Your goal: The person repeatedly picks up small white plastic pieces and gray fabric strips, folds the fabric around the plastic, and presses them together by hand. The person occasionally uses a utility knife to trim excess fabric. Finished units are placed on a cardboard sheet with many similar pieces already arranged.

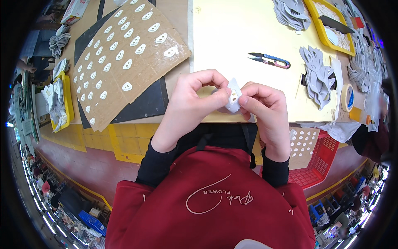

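Close to the table's front edge, my left hand (188,101) and my right hand (267,106) pinch a small grey fabric piece (233,103) between thumbs and fingers. On the side facing up, it carries a white rounded patch with small dark holes. To the left, a brown cardboard sheet (155,81) bears rows of similar white patches. Beyond my right hand lie thread snips (269,60) with dark blades. Farther right, a loose pile of grey fabric pieces (318,79) rests on the table.
Another grey stack (291,15) and a yellow tray (351,49) with pale pieces occupy the far right. A tape roll (347,98) stands by the right edge. A yellow tray (68,97) sits at left. Below the table at right is a red crate (317,162).
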The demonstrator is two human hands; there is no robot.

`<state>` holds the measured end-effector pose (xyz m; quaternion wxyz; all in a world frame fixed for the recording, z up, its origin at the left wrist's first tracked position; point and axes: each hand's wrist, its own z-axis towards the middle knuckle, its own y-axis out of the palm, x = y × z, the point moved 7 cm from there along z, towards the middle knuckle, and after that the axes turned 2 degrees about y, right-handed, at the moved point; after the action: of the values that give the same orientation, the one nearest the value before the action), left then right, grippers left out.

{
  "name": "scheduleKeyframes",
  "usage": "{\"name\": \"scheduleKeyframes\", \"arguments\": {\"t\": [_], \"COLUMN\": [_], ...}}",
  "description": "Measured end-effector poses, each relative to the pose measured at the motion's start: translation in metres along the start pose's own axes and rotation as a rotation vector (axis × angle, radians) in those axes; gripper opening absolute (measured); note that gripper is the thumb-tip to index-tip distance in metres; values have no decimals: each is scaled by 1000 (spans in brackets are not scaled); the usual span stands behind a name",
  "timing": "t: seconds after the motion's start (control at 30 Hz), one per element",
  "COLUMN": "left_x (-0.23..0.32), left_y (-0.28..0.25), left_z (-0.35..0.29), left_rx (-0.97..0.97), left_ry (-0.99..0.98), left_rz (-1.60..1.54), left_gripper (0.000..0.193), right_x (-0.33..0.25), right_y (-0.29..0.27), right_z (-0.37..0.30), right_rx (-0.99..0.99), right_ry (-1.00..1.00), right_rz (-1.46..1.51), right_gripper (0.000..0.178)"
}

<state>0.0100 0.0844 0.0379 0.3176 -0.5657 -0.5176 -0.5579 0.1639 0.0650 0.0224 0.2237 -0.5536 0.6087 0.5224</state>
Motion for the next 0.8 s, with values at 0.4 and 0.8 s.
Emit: {"name": "scheduleKeyframes", "arguments": {"t": [0.4, 0.8], "left_x": [-2, -1], "left_y": [2, -7], "left_z": [-3, 15], "left_rx": [-12, 233], "left_ry": [140, 158], "left_rz": [157, -78], "left_gripper": [8, 23], "right_x": [-7, -19], "right_y": [5, 4], "right_z": [-4, 6], "right_rx": [60, 94], "right_ry": [-122, -57], "right_rz": [54, -210], "right_gripper": [10, 13]}}
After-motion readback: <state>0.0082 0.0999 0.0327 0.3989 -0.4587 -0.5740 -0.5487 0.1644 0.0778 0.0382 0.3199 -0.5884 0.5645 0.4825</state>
